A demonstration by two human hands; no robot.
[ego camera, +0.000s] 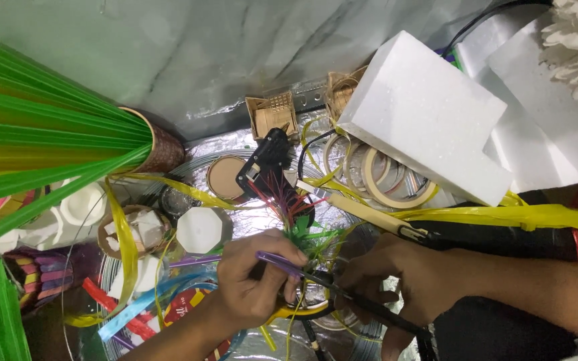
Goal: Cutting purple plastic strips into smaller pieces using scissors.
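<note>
Right now your left hand (252, 281) pinches a thin purple strip (277, 262) so it stays straight. Your right hand (396, 281) is closed around black-handled scissors (342, 294), pointing at the strip. Both sit near the front edge of the shiny foil surface (235, 144), just below the black glue gun (269, 164).

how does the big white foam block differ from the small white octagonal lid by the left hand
The big white foam block is a thick rectangular slab, tilted and resting over rolls of tape; the small white octagonal lid is flat, eight-sided and sits on the foil surface. The block is much larger. Both are plain white.
</note>
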